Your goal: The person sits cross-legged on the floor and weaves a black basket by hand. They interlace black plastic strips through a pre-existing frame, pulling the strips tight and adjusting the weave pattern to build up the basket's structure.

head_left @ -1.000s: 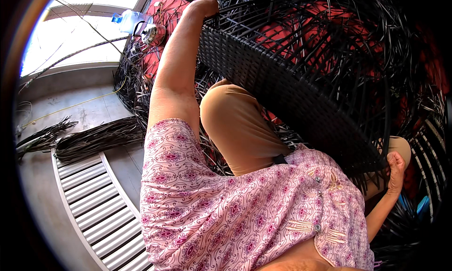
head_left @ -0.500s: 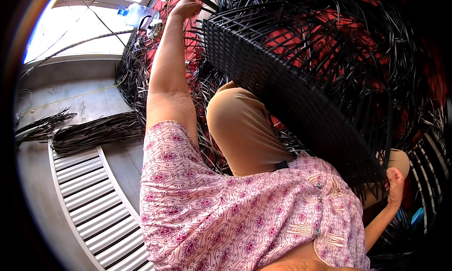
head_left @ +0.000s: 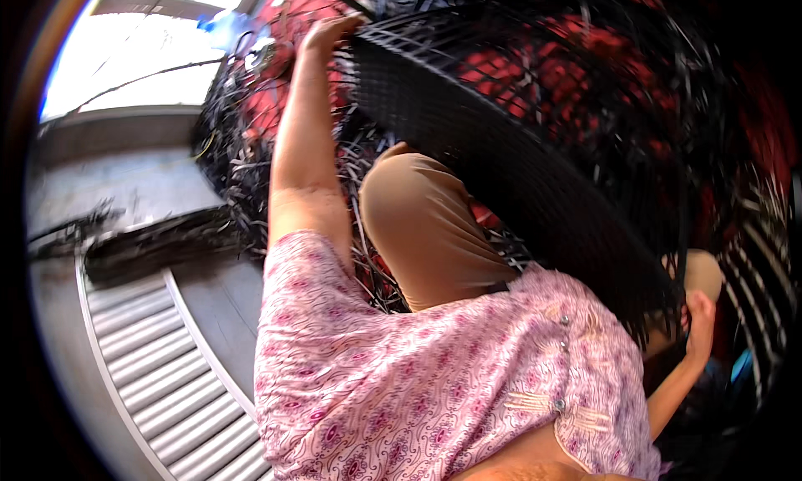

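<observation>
A long, tightly woven black panel (head_left: 501,138) slants across my lap, from the far middle down to the near right. Loose black strips fan out from its upper edge. My left hand (head_left: 332,31) is at the panel's far left corner, its arm stretched out; motion smears its fingers, and what they grip cannot be told. Closed at the panel's near right end is my right hand (head_left: 700,312), around a black strip (head_left: 683,205) that runs down to it. My bent knee (head_left: 418,222) in tan trousers is beside the panel's lower side.
Tangled black strips lie heaped over a red surface (head_left: 284,9) beyond the panel. A bundle of dark strips (head_left: 159,243) lies at the left by a slatted white frame (head_left: 159,356). A clear container with blue (head_left: 227,31) stands far left. Something blue (head_left: 740,364) shows at the right.
The view has shifted slightly and is blurred. My left hand has come a little nearer to the panel's corner, its fingers reaching further right. My right hand stays at the panel's near end.
</observation>
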`<act>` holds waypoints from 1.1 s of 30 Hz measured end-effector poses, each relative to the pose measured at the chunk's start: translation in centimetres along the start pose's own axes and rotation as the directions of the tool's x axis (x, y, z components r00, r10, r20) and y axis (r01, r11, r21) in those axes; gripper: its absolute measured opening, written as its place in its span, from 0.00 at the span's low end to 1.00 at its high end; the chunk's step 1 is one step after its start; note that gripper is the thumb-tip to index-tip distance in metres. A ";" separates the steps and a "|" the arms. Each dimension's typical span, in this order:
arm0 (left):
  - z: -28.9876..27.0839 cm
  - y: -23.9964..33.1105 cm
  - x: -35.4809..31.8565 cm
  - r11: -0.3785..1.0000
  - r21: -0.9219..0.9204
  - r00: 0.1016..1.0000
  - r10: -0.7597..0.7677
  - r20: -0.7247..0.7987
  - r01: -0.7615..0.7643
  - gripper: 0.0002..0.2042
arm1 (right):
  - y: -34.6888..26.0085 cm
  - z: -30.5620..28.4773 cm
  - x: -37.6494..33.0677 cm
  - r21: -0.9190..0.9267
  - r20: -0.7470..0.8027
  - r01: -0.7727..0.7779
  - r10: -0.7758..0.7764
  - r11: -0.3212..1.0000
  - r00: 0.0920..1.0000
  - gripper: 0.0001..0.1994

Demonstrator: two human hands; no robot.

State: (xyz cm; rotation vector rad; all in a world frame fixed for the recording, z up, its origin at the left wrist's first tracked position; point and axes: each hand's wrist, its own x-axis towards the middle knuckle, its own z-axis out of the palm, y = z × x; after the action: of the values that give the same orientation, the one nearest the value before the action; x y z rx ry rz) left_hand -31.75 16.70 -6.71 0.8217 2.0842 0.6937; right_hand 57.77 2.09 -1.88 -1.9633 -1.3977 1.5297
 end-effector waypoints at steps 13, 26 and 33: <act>-2.9 -4.9 5.7 0.995 -0.059 0.991 0.073 -0.110 -0.080 0.22 | -4.6 -2.4 -2.3 0.190 0.161 -0.120 0.089 0.974 0.983 0.42; -3.3 -4.4 4.4 0.992 -0.092 0.955 0.059 -0.290 -0.089 0.33 | -5.3 0.1 -0.8 -0.147 0.073 -0.111 0.123 0.983 0.990 0.15; -7.3 -6.1 3.2 0.946 0.072 0.874 0.321 -0.365 -0.317 0.22 | -5.2 1.7 -1.3 0.063 0.086 -0.103 0.097 0.993 0.992 0.11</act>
State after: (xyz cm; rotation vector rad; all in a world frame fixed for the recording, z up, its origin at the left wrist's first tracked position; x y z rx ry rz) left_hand -41.18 13.69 -8.39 1.1281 2.3095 1.0921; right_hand 53.65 3.02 1.92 -1.9777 -1.2783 1.6974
